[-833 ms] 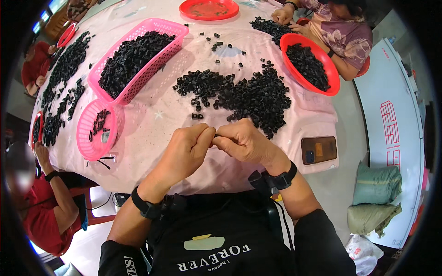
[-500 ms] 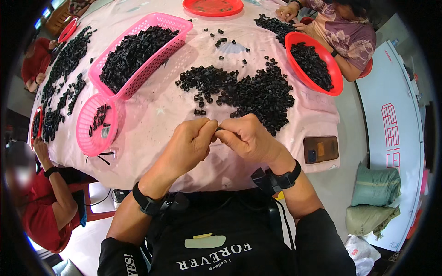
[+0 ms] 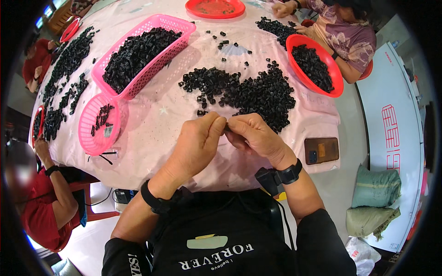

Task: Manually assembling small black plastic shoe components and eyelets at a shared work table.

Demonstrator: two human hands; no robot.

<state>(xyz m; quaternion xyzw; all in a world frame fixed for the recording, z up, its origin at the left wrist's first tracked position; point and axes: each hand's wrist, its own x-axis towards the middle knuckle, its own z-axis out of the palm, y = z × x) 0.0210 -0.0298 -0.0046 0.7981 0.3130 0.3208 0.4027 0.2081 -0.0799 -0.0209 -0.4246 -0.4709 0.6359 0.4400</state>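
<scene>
My left hand (image 3: 199, 140) and my right hand (image 3: 258, 138) meet fingertip to fingertip above the near part of the table. Both are closed in a pinch on a small black plastic piece (image 3: 226, 128), which the fingers mostly cover. Just beyond them spreads a loose heap of small black plastic pieces (image 3: 264, 94), with a smaller lobe of it reaching left. A few stray pieces (image 3: 224, 43) lie farther back.
A pink mesh basket (image 3: 180, 44) full of black pieces stands left, with a round pink basket (image 3: 86, 133) nearer. At right are a red basin (image 3: 337, 78) and a phone (image 3: 321, 151). Co-workers sit at both sides. A red tray (image 3: 215, 15) lies at the back.
My hands have shifted slightly right, still together. My right fingers have changed their hold, with the lower fingers now showing beneath the thumb. At the back right, a co-worker's hands have moved.
</scene>
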